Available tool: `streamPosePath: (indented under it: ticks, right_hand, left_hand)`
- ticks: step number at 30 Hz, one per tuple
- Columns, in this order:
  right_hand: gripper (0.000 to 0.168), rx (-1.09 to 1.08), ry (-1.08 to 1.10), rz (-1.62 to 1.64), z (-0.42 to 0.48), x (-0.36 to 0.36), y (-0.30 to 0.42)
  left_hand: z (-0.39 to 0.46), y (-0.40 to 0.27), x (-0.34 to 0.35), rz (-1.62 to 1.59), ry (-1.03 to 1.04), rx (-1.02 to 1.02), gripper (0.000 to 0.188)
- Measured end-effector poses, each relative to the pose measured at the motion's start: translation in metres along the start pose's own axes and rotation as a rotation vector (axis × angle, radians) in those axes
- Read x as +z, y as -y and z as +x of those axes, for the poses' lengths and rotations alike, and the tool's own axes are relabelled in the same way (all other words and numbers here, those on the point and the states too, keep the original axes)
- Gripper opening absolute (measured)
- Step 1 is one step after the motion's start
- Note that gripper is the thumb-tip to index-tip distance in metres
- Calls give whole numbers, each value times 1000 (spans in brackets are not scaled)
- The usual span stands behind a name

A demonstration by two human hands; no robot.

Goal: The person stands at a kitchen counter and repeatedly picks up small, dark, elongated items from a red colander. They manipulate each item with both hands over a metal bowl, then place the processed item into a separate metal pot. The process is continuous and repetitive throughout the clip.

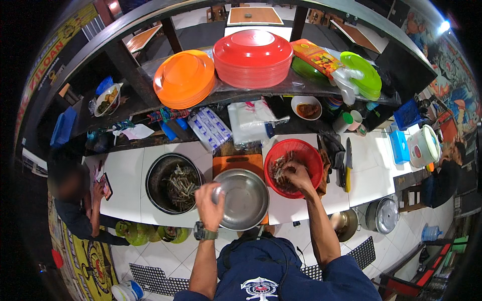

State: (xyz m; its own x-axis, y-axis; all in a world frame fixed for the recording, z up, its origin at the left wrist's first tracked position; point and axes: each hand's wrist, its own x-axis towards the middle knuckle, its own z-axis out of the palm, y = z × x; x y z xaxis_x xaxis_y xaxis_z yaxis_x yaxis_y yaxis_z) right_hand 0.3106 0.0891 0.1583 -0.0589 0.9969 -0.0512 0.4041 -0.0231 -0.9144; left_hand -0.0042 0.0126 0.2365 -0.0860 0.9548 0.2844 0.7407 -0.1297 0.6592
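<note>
My left hand (210, 206), with a watch (205, 231) on its wrist, is between a dark pot (152, 205) and a shallow metal bowl (244, 199). Its thumb and fingers are apart over the bowl's left rim, and I see nothing between them. Small slender fish (182, 186), as they appear, lie heaped in the pot. The metal bowl looks bare inside and rests on an orange cutting board (220, 163). My right hand (297, 177) reaches into a red plastic colander (318, 161), its fingertips among similar small fish (280, 169). Blur hides whether they pinch any.
A yellow-handled knife (348, 165) lies right of the colander. Stacked red plates (252, 60) and orange plates (184, 79) stand on the shelf ahead. At the counter's left end a person (75, 210) holds a phone (107, 186). Another person (440, 184) is far right.
</note>
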Motion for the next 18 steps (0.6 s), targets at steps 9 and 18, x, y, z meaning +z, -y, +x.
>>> streamPosePath:
  ticks: [9,18]
  right_hand:
    - [10,154,166,352,-32,14,86]
    - [17,1,143,312,-50,83,74]
  left_hand:
    - [-4,-40,53,-741,407,-249,25]
    - [-22,6,65,-787,449,-428,21]
